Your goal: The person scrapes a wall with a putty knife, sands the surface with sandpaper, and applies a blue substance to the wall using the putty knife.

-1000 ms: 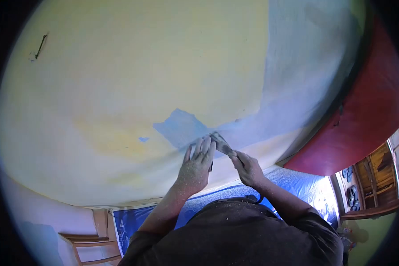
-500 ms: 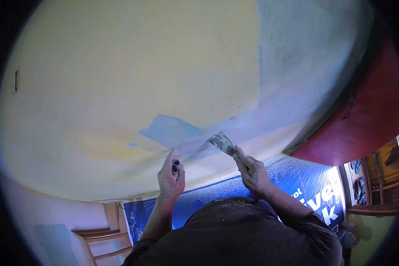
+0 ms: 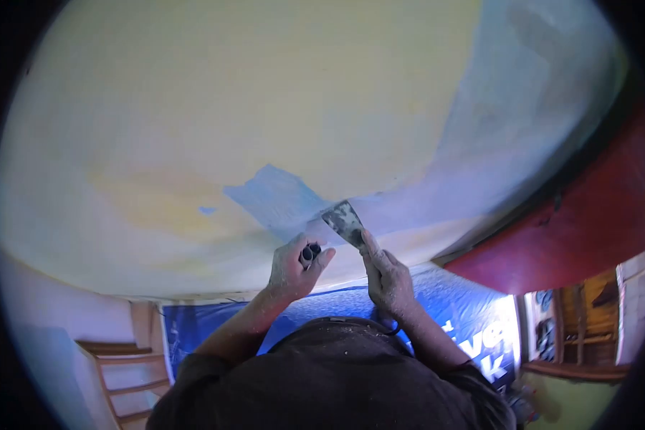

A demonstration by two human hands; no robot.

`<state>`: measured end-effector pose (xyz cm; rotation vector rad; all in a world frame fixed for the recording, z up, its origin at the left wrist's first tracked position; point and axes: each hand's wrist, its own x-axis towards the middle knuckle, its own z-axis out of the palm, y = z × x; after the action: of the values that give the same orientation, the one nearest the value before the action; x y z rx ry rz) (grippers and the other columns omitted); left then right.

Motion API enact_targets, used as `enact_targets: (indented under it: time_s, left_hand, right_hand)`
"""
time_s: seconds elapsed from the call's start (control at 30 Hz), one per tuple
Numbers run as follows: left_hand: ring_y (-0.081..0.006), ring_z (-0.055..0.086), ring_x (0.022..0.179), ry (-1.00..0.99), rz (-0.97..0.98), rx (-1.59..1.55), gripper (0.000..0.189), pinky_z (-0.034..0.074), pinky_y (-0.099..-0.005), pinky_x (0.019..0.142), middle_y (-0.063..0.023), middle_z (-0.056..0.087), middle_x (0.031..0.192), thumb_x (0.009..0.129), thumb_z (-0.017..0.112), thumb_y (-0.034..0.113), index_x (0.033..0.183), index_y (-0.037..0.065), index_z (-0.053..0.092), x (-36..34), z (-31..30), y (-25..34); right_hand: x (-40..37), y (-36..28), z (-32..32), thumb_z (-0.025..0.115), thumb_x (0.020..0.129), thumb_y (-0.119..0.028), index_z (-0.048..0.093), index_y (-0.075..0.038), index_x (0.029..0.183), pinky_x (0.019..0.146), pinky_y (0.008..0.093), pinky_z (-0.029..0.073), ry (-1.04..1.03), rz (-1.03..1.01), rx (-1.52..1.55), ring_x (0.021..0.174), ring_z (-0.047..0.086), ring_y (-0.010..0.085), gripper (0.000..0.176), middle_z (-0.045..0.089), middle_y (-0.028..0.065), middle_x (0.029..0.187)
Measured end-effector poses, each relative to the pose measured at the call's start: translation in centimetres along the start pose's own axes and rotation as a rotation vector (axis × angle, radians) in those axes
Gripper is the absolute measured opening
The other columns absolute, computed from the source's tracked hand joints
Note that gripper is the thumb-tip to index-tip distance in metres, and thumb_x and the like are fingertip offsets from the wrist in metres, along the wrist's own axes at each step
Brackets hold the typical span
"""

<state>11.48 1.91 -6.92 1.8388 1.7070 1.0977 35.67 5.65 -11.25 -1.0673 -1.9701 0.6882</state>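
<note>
My right hand [image 3: 390,281], pale with dust, is closed round the handle of a putty knife [image 3: 343,221]. Its blade, smeared with whitish filler, points up and left and lies over the cream wall [image 3: 279,100] at the lower right end of a bare light-blue patch [image 3: 276,197]. Just left of it, my left hand [image 3: 292,271] is closed on a small object with a dark round end [image 3: 310,254]; the rest is hidden in the fingers. This hand is close to the wall below the patch; whether it touches cannot be told.
A dusty blue banner [image 3: 437,301] with white letters covers the floor below the wall. A dark red panel [image 3: 559,215] stands at the right, above wooden shelving [image 3: 588,315] with shoes. Wooden steps or a rack [image 3: 132,387] are at the lower left.
Both hands have come closer together. The putty knife has moved slightly left and up toward the blue patch, its blade turned more upright. My left hand has shifted right. The view has turned slightly.
</note>
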Motion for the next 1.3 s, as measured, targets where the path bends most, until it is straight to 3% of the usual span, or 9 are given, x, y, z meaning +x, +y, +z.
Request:
enact_targets:
  time_s: [0.17,0.3,0.5,0.6,0.8,0.9,1.13,1.17,1.3]
  left_hand:
    - [-0.0115,0.07,0.074,0.095,-0.382,-0.718,0.028,0.054,-0.0302,0.065,-0.0059,0.076,0.087,0.106,0.083,0.029,0.11,0.003,0.073,1.8,2.3,0.1]
    - [-0.0159,0.077,0.081,0.15,-0.489,-0.861,0.032,0.055,-0.0281,0.07,-0.0097,0.08,0.094,0.105,0.084,0.032,0.114,0.003,0.073,2.0,2.9,0.5]
    - [-0.0123,0.071,0.073,0.262,-0.562,-0.931,0.035,0.053,-0.0268,0.062,-0.011,0.079,0.089,0.104,0.085,0.031,0.116,0.0,0.073,3.0,4.4,0.4]
    - [-0.0108,0.068,0.07,0.302,-0.545,-0.92,0.034,0.051,-0.0263,0.055,-0.0118,0.079,0.088,0.105,0.084,0.03,0.115,-0.001,0.073,3.1,4.2,0.8]
    - [-0.0112,0.074,0.073,0.399,-0.439,-0.959,0.027,0.056,-0.0259,0.064,-0.0068,0.08,0.086,0.107,0.082,0.026,0.109,0.0,0.075,3.1,4.6,2.2]
    - [-0.0117,0.074,0.071,0.36,-0.473,-0.909,0.025,0.055,-0.0257,0.061,-0.0067,0.079,0.086,0.108,0.081,0.024,0.108,-0.001,0.075,3.1,3.7,2.5]
    - [-0.0114,0.076,0.069,0.357,-0.453,-0.79,0.031,0.053,-0.025,0.057,-0.0056,0.079,0.082,0.107,0.082,0.032,0.109,0.002,0.077,3.1,4.2,2.4]
    - [-0.0114,0.076,0.069,0.353,-0.449,-0.784,0.031,0.053,-0.0252,0.057,-0.0056,0.079,0.083,0.107,0.082,0.033,0.109,0.002,0.077,3.1,4.2,2.7]
    - [-0.0114,0.076,0.068,0.338,-0.452,-0.757,0.032,0.053,-0.0252,0.057,-0.006,0.079,0.083,0.107,0.082,0.033,0.108,0.002,0.076,3.0,3.9,2.4]
  right_hand:
    - [-0.5,-0.2,0.2,0.062,0.112,-0.004,0.046,-0.006,0.171,0.077,0.0455,0.061,-0.027,0.025,0.045,0.082,0.078,0.037,0.061,0.076,0.0263,0.097]
    - [0.5,-2.1,-0.1,0.062,0.113,-0.011,0.047,-0.012,0.171,0.084,0.0537,0.063,-0.14,0.096,-0.03,0.1,0.079,0.0504,0.06,0.078,0.0315,0.111]
    - [0.3,-0.2,1.4,0.06,0.113,-0.003,0.047,-0.002,0.169,0.075,0.0417,0.061,-0.052,0.008,0.07,0.079,0.076,0.0274,0.058,0.077,0.0249,0.096]
    - [0.4,-0.5,1.2,0.064,0.112,-0.009,0.046,-0.012,0.172,0.084,0.0527,0.063,-0.067,0.034,0.079,0.099,0.08,0.0484,0.063,0.078,0.0312,0.111]
    - [1.3,-1.7,0.3,0.063,0.11,0.0,0.049,-0.003,0.169,0.077,0.0394,0.061,-0.011,-0.108,0.063,0.084,0.079,0.0274,0.06,0.079,0.0263,0.102]
    - [1.5,-2.0,0.1,0.064,0.112,-0.008,0.046,-0.011,0.171,0.082,0.0521,0.063,-0.058,-0.061,0.131,0.095,0.08,0.0469,0.062,0.078,0.0301,0.108]
    - [0.8,-1.6,0.1,0.063,0.113,-0.01,0.044,-0.012,0.173,0.09,0.0506,0.063,-0.11,0.041,0.128,0.11,0.08,0.0471,0.062,0.078,0.0323,0.121]
    - [1.0,-1.4,0.5,0.058,0.113,0.0,0.042,-0.004,0.173,0.072,0.0352,0.058,-0.043,-0.089,0.099,0.073,0.067,0.0172,0.063,0.071,0.0126,0.087]
    - [0.7,-0.9,0.4,0.062,0.113,-0.009,0.042,-0.015,0.174,0.091,0.0512,0.063,-0.143,0.084,0.116,0.112,0.079,0.0485,0.064,0.077,0.0326,0.122]
